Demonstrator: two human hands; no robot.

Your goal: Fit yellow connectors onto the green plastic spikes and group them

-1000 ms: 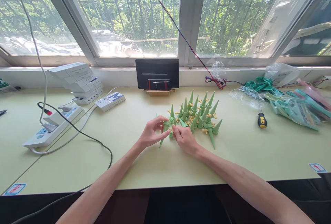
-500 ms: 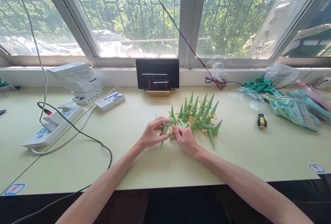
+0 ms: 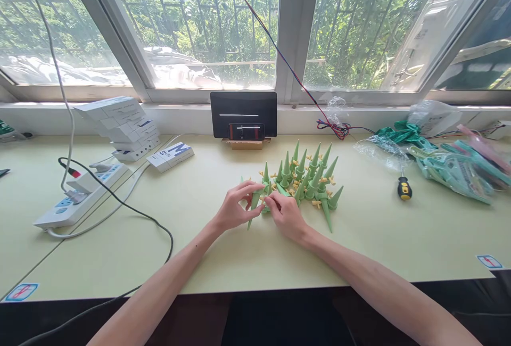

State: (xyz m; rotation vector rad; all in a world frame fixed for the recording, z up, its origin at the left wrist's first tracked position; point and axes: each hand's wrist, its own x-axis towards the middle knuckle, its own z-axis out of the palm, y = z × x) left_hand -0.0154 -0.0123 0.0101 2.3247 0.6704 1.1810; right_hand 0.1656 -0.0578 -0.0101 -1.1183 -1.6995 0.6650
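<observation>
My left hand (image 3: 237, 207) is curved around a green cone-shaped spike (image 3: 254, 206), with thumb and fingers on either side of it. My right hand (image 3: 286, 215) pinches at a small yellow piece (image 3: 264, 198) by the spike; its fingertips partly cover the piece. Both hands meet at the left end of a group of green spikes (image 3: 315, 181). Most of these stand point up on ring-like bases, and one long spike (image 3: 326, 213) points toward me. Small yellow pieces (image 3: 316, 204) sit among them.
Behind the spikes, a phone (image 3: 246, 132) leans against a dark tablet (image 3: 243, 109) on a stand. A screwdriver (image 3: 404, 188) and plastic bags (image 3: 451, 170) lie right. Leftward are stacked white boxes (image 3: 123, 125), a power strip (image 3: 80, 197) and a black cable (image 3: 139, 208).
My right fingertips have shifted very slightly around the small yellow piece. My left hand keeps its place on the green spike, and the other spikes stay as they were.
</observation>
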